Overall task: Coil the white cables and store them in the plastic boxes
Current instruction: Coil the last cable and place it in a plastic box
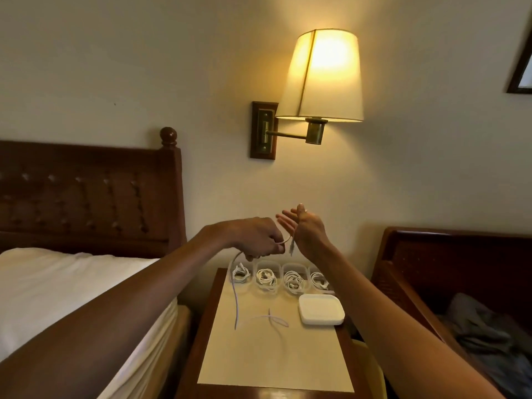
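Left hand (259, 240): raised over the back of the nightstand, fingers curled, pinching the white cable between thumb and fingertips.
Right hand (308, 234): held upright just beside the left one, palm turned toward it, fingers straight and spread, thumb pointing up.
White cable (236, 298): a short arc runs from the left hand's pinch to the right palm, and its plug end hangs down beside the right wrist. I cannot tell whether the thumb traps it. The long part drops from the left hand to the nightstand top, where the tail lies in a loose crossed loop.
Plastic boxes (267, 279): four clear ones in a row along the back edge of the nightstand, lids off, touching or nearly so.
Coiled cables (293, 282): one white bundle inside each of the four boxes.
Lids (321, 309): a white stack with rounded corners, just in front of the right-hand boxes.
Nightstand (259, 364): dark wood with a cream top panel, set between the bed and the wooden seat.
Bed (57, 283): on the left, white sheet, with a dark tufted headboard (86, 197).
Wall lamp (325, 76): lit, cream shade on a brass arm, above the nightstand.
Wooden seat (431, 254): on the right, with a grey cloth (483, 326) heaped on it.
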Demonstrator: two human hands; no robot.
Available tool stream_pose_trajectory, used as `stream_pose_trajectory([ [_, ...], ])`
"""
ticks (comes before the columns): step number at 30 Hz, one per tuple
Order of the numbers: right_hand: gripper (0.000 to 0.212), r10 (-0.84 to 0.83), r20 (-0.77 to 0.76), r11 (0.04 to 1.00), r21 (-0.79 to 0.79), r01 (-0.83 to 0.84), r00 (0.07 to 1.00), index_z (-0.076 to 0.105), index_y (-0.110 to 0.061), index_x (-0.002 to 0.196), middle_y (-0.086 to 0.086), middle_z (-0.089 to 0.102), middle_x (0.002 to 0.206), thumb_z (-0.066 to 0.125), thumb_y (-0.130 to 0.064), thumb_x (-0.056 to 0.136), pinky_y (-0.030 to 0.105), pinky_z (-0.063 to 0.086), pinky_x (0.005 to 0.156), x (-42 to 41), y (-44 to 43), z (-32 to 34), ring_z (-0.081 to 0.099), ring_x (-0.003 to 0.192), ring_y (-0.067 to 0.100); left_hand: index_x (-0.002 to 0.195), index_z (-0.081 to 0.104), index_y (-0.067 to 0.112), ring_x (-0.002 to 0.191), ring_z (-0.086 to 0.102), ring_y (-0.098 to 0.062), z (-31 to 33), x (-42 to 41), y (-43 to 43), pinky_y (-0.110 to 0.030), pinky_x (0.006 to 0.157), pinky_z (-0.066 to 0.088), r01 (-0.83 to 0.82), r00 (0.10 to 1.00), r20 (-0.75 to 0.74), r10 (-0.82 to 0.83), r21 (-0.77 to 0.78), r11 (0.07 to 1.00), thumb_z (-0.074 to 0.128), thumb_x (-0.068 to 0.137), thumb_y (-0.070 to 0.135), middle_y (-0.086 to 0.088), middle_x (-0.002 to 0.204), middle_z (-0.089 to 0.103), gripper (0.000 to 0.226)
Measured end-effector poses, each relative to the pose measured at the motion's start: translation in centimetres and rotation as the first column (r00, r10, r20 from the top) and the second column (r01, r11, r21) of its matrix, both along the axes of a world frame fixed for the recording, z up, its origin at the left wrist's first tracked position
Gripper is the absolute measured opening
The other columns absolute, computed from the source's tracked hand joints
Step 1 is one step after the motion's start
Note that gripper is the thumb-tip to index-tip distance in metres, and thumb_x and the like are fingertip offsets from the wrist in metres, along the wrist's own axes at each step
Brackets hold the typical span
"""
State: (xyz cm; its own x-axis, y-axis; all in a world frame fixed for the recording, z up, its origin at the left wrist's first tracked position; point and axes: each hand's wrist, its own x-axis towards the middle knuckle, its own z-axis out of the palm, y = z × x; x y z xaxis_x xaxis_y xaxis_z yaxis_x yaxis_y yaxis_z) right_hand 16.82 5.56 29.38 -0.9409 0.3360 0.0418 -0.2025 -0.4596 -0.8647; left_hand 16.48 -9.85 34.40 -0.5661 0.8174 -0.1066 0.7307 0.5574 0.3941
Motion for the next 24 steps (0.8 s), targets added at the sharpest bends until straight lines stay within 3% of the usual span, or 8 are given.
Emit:
stream_pose_trajectory([
  [2,0.049,-0.002,-0.001,0.988,-0.154,0.002,1.0,0.024,0.013,0.143,0.032,0.03,0.149,0.034,-0.018,0.106,0.045,0.036,0.112,-0.8,0.5,-0.1,0.036,0.137,0.042,0.129,0.06,0.019,0.072,0.058,-0.015,0.4,0.3,0.0,-0.029,0.064,0.054,-0.01,0.998,0.061,0.015,-0.069,0.998,0.048,0.102,0.023,-0.003,0.09,0.06,0.03],
  [7,0.054,0.061,-0.014,0.989,-0.135,-0.062,0.998,0.011,0.009,0.149,0.03,0.018,0.155,0.034,-0.013,0.106,0.051,0.029,0.115,-1.4,1.5,-0.8,0.027,0.141,0.046,0.135,0.056,0.023,0.086,0.062,-0.022,0.6,0.0,-0.3,-0.032,0.069,0.055,0.011,0.998,0.071,0.003,-0.196,0.98,0.045,0.104,0.027,-0.005,0.105,0.063,0.033],
  [10,0.045,0.061,0.043,0.987,0.149,-0.067,0.997,0.039,0.008,0.139,0.018,0.05,0.13,0.043,-0.02,0.103,0.042,0.054,0.092,-0.8,0.7,-1.3,0.058,0.116,0.036,0.117,0.07,0.018,0.068,0.049,-0.008,1.4,-0.5,-0.1,-0.023,0.061,0.04,0.088,0.995,-0.045,-0.091,-0.07,0.994,0.049,0.102,0.026,0.005,0.082,0.06,0.027],
  [13,0.026,0.142,0.086,0.912,0.376,-0.164,0.986,0.061,0.002,0.107,0.018,0.064,0.099,0.044,-0.018,0.103,0.025,0.056,0.061,0.2,0.3,-1.6,0.068,0.073,0.017,0.108,0.075,0.019,0.066,0.054,0.002,2.2,-1.1,0.3,-0.018,0.062,0.036,0.107,0.969,-0.232,-0.088,0.07,0.992,0.059,0.098,0.027,0.019,0.078,0.062,0.021],
  [15,0.038,0.273,0.168,0.884,0.346,-0.315,0.947,0.06,0.0,0.109,0.018,0.07,0.098,0.033,-0.026,0.107,0.023,0.058,0.066,1.0,0.0,-1.3,0.071,0.074,0.018,0.103,0.077,0.016,0.076,0.061,-0.001,2.8,-2.0,0.3,-0.019,0.069,0.042,0.106,0.958,-0.282,-0.052,0.181,0.978,0.066,0.093,0.025,0.011,0.087,0.071,0.017],
  [18,0.06,0.337,0.256,0.869,0.287,-0.404,0.906,0.063,0.001,0.111,0.006,0.065,0.068,0.02,-0.04,0.107,0.016,0.042,0.045,1.5,0.1,-0.9,0.049,0.047,0.008,0.099,0.077,0.014,0.088,0.067,-0.006,3.4,-3.5,0.1,-0.025,0.08,0.051,0.093,0.961,-0.277,0.0,0.324,0.942,0.072,0.088,0.018,0.004,0.096,0.075,0.013],
  [21,0.066,0.426,0.218,0.861,0.201,-0.467,0.878,0.065,-0.002,0.106,-0.002,0.043,0.053,0.014,-0.044,0.106,0.018,0.024,0.041,1.8,0.1,-0.7,0.026,0.041,0.006,0.099,0.076,0.014,0.094,0.066,-0.007,3.2,-4.6,0.3,-0.023,0.083,0.05,0.075,0.961,-0.273,0.053,0.436,0.897,0.072,0.088,0.012,0.004,0.099,0.074,0.012],
  [24,0.08,0.562,0.143,0.817,0.059,-0.573,0.815,0.065,-0.002,0.097,-0.004,0.034,0.048,0.011,-0.061,0.099,0.018,0.025,0.037,2.1,0.0,-0.5,0.024,0.036,0.005,0.095,0.075,0.016,0.088,0.066,-0.007,2.6,-5.7,0.5,-0.022,0.077,0.051,0.034,0.954,-0.268,0.135,0.543,0.839,0.076,0.085,0.017,0.005,0.094,0.072,0.01],
])
